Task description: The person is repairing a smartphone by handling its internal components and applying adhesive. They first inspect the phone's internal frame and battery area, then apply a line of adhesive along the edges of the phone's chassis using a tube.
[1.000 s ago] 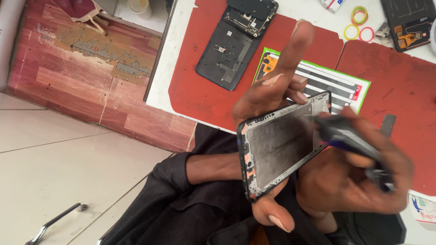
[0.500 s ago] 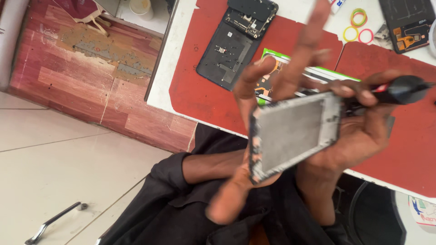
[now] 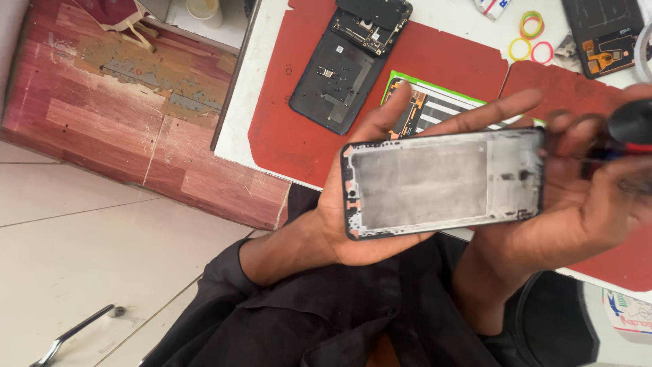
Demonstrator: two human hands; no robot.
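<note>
A bare phone frame (image 3: 435, 183), black-edged with a grey metal inner plate, lies flat and horizontal between my hands above my lap. My left hand (image 3: 331, 228) is palm-up under its left end, fingers stretched out behind it. My right hand (image 3: 584, 211) grips the frame's right end. That hand also holds a black tool with a red band (image 3: 631, 126), blurred at the right edge.
On the white table (image 3: 234, 129) lie red mats (image 3: 285, 129), an opened black phone (image 3: 339, 75), a green-edged striped card (image 3: 441, 102), coloured rubber bands (image 3: 531, 24) and another opened phone part (image 3: 604, 34). A metal tool (image 3: 68, 336) lies on the tiled floor at the lower left.
The frame has turned from a steep tilt to lying level and sideways. My left hand has flattened beneath it, and my right hand with the tool has shifted right.
</note>
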